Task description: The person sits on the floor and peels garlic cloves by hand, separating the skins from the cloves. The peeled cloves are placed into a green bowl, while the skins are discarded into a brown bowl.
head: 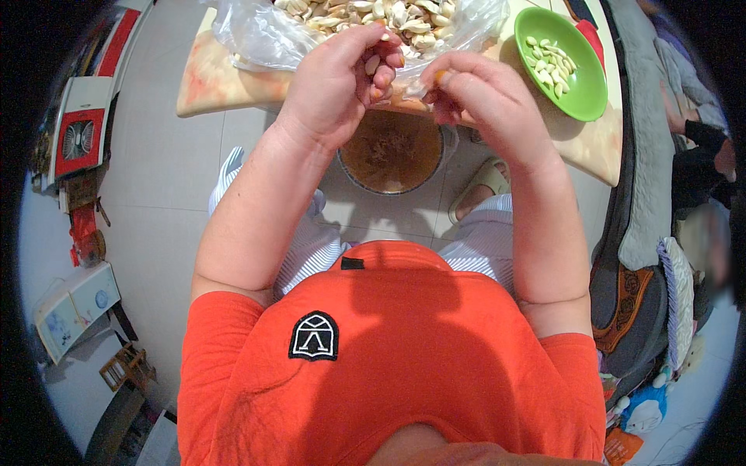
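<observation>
My left hand is curled around a garlic clove at its fingers, above the front edge of the table. To its right, my right hand has thumb and fingertips pinched together beside the rim of a clear plastic bag; a thin pale scrap, maybe garlic skin or bag film, shows at its fingertips. Many unpeeled garlic cloves lie in the open bag. At the right, a green oval bowl holds several peeled cloves.
The marbled tabletop has a curved front edge. Below it, a round basin with brown contents stands on the tiled floor between my feet. A grey sofa runs along the right, with another person partly visible beyond.
</observation>
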Available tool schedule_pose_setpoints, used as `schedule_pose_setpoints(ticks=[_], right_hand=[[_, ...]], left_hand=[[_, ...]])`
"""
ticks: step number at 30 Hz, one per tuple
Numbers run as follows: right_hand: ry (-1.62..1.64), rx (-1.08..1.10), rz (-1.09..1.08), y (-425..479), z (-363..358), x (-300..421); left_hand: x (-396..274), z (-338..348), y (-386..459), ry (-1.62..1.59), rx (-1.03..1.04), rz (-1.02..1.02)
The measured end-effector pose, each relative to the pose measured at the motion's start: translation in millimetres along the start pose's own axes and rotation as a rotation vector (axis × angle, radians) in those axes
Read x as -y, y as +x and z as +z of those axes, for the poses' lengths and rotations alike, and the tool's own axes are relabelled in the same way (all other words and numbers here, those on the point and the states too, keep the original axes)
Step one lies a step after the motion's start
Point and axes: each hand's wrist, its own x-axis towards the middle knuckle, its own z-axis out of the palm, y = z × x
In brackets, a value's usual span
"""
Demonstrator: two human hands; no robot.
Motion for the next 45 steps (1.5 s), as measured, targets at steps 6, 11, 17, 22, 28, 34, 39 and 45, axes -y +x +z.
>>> schedule_pose_setpoints(ticks=[6,11,17,22,28,34,39,45], right_hand=[[-0.745,0.202,-0.144,-4,20,-15],[-0.986,0.195,-0.104,-2,33,-23],[-1.026,0.169,-0.249,-4,34,-30],[-1.033,0.115,-0.194,-4,34,-30],[-0.989,0.099,-0.151,0,35,-17],[-1.054,0.130,-0.144,1,34,-25],[-1.112,0.198,-0.067,3,38,-24],[-1.111,0.220,-0.073,-2,37,-31]], left_hand=[[-11,-21,7,0.031,0.041,0.070],[-17,-7,-1,0.013,-0.096,0.055],[-22,2,-5,-0.003,-0.206,0.144],[-36,16,-6,-0.015,-0.332,0.142],[-36,-17,-1,0.018,-0.071,0.231],[-31,-19,3,-0.010,-0.071,0.189],[-20,5,8,-0.090,-0.117,0.114],[-5,56,20,-0.344,0.102,0.053]])
